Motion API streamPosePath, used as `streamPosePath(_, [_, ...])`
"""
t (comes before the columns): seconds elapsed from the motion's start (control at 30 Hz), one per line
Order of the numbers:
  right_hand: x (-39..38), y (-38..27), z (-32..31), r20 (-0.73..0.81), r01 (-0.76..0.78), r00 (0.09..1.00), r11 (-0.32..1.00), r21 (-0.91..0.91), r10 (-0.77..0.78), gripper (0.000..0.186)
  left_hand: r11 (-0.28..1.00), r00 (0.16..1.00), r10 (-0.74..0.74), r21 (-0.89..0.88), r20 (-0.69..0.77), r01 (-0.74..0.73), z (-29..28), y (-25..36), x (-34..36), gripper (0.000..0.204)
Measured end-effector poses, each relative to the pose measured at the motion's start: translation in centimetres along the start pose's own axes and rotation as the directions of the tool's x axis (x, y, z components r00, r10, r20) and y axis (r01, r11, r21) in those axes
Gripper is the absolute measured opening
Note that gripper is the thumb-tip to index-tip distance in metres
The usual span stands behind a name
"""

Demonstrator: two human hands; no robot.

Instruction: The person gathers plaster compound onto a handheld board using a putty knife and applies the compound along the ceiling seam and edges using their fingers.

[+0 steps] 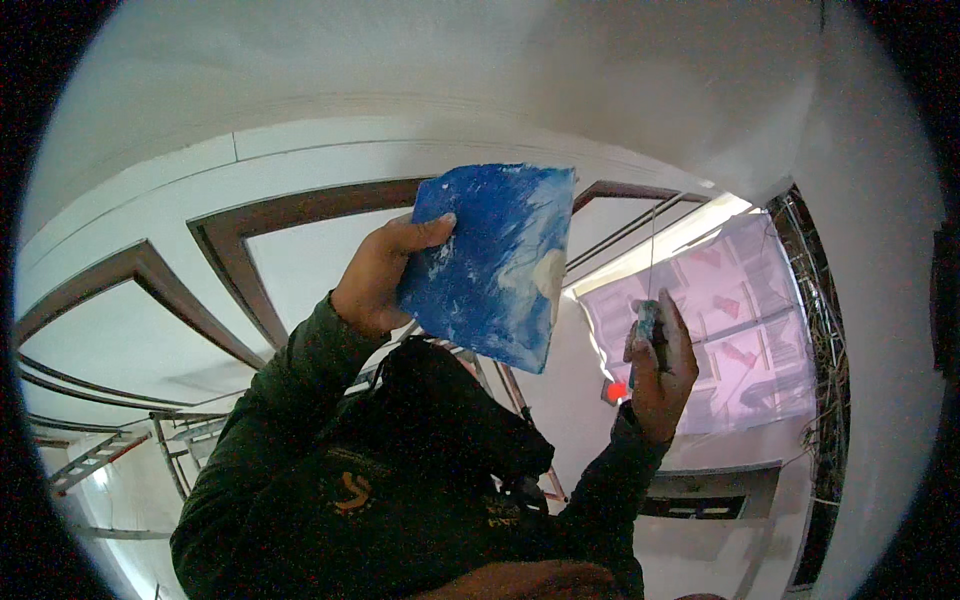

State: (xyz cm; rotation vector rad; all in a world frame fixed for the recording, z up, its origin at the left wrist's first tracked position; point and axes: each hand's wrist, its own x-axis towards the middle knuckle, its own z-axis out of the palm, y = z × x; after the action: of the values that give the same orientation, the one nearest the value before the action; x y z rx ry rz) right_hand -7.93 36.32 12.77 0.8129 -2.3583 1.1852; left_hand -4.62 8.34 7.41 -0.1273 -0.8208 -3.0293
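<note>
My left hand [385, 270] grips a flat blue board [480, 265] by its left edge, with the thumb laid over the face. White smears cover the board, and a pale lump of what looks like putty [547, 275] sits near its right edge. To the right and a little lower, my right hand [668, 375] is closed round the greenish handle of a putty knife [647, 318]. Its thin blade appears nearly edge-on, pointing up. The knife and the board are apart.
Brown-edged recessed panels [235, 235] run across the pale surface ahead. A pinkish translucent sheet [740, 350] covers an opening at right, beside a dark slot with loose cables [825, 380]. A ladder [95, 462] stands at lower left.
</note>
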Motion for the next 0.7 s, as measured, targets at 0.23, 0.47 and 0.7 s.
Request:
streamPosePath(0.23, [0.1, 1.8, 4.5, 0.033, -0.211, 0.977, 0.943, 0.256, 0.21, 0.038, 0.991, 0.992, -0.118, -0.05, 0.051, 0.121, -0.8, -1.2, 0.7, 0.043])
streamPosePath(0.47, [0.6, 4.9, 9.9, -0.037, -0.16, 0.98, 0.882, 0.443, 0.196, 0.036, 0.971, 0.975, -0.219, -0.11, -0.03, 0.214, -1.5, -2.6, 0.4, 0.04])
streamPosePath(0.7, [-1.8, 8.1, 11.9, 0.459, -0.614, 0.743, 0.222, 0.757, 0.488, 0.032, 0.955, 0.957, -0.284, -0.1, -0.056, 0.278, -1.7, -5.0, 1.0, 0.039])
